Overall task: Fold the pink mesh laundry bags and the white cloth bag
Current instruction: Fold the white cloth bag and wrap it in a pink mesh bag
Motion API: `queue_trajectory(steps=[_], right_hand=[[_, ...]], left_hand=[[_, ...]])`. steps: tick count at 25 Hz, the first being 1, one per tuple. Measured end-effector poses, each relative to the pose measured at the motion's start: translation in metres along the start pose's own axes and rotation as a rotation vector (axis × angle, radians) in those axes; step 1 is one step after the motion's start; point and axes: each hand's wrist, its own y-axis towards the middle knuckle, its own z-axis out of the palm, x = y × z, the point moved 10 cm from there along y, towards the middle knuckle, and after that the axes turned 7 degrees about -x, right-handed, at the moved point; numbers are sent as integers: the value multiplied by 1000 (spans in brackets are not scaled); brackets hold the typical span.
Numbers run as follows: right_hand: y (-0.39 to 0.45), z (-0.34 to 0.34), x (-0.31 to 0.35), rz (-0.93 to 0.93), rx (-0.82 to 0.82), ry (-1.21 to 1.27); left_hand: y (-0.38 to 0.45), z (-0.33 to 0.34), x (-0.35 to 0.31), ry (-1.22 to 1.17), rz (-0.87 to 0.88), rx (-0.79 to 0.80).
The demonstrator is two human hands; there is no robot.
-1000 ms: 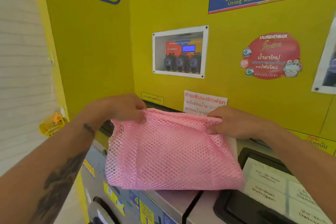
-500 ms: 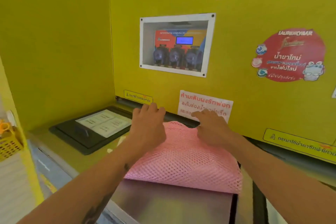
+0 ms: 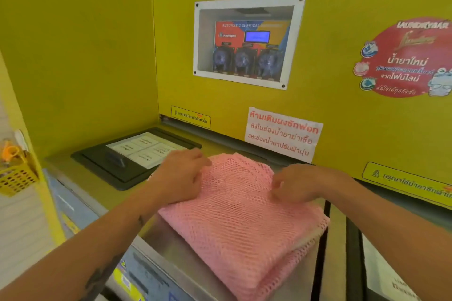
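Observation:
A folded pink mesh laundry bag (image 3: 242, 230) lies flat on the steel top of a washing machine (image 3: 171, 249). A white strip shows at its right edge. My left hand (image 3: 179, 178) rests palm down on the bag's far left corner, fingers together. My right hand (image 3: 296, 182) sits on the bag's far right part with its fingers curled and pinching the mesh. No white cloth bag is in view.
A black detergent drawer lid (image 3: 132, 156) with white labels lies left of the bag. Yellow walls close in behind and to the left, carrying a dispenser window (image 3: 247, 41) and a paper notice (image 3: 281, 137). A yellow basket (image 3: 14, 173) hangs far left.
The bag went from being held up by its top edge to lying folded on the machine top. Both hands have drawn back toward me over it, and the right fingers have curled.

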Motion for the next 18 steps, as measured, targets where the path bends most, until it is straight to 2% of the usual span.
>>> queue_trajectory(steps=[2, 3, 5, 7, 10, 12, 15, 18], right_hand=[[-4, -12, -1, 10, -144, 229], [-3, -13, -1, 8, -193, 380], [-3, -4, 6, -2, -213, 586], [-3, 7, 22, -30, -228, 589], [-9, 21, 48, -47, -206, 436], [-17, 25, 58, -21, -202, 375], [-36, 27, 68, 4, -197, 387], [-52, 33, 75, 13, -187, 436]], left_hand=[[-9, -26, 17, -1, -236, -141], [-19, -30, 25, -44, -400, -148], [-50, -24, 29, -109, -697, -30], [-79, -18, 17, -182, -854, 57], [-112, -15, -10, -336, -1004, 70], [-135, -15, -25, -364, -1070, 20], [-172, -17, -34, -327, -1121, -75], [-193, -17, -42, -484, -1119, -108]])
